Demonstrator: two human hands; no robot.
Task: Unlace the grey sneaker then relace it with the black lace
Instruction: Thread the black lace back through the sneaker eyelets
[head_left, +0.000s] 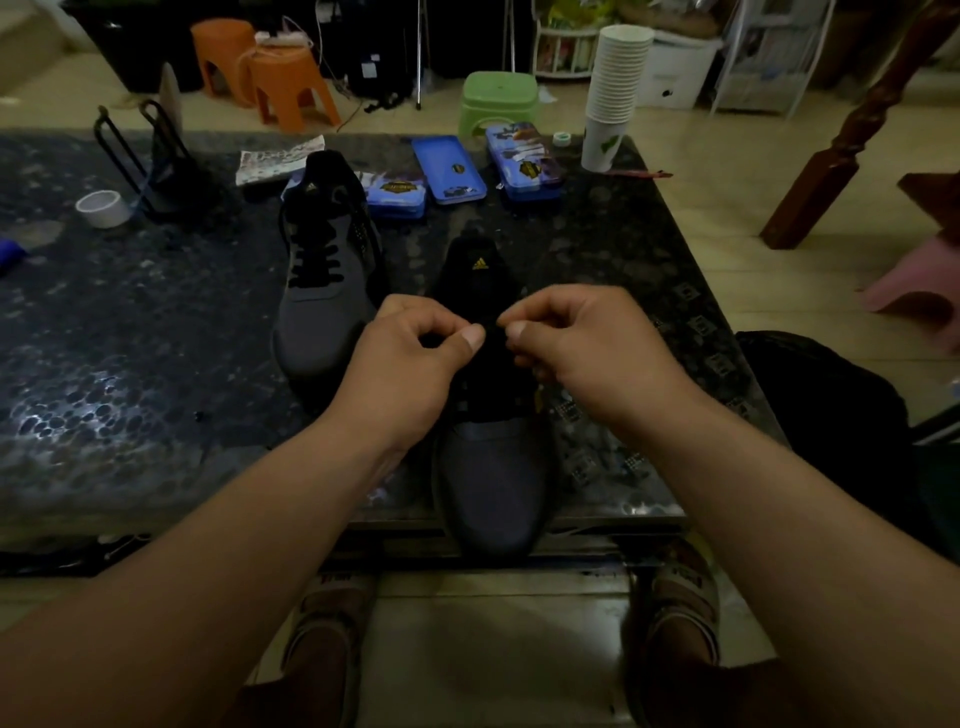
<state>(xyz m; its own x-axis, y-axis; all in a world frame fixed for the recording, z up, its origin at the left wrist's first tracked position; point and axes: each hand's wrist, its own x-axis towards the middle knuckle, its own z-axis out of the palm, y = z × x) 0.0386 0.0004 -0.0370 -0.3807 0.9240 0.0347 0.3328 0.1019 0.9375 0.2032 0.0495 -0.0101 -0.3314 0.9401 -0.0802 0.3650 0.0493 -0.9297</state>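
Grey sneaker (493, 478) sits at the table's (156, 364) near edge, toe toward the person. Left hand (415, 358) and right hand (582, 353) are above its lacing, fingers curled, thumb to forefinger. Each pinches the black lace (493, 335), which is barely distinct in the dark.

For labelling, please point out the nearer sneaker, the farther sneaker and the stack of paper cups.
nearer sneaker (493, 483), head view, grey toe.
farther sneaker (314, 319), head view, grey toe.
stack of paper cups (617, 88), head view, stacked rims.

Dark speckled table (156, 322) bears two sneakers (327, 291), tins (449, 169), cups (615, 98)
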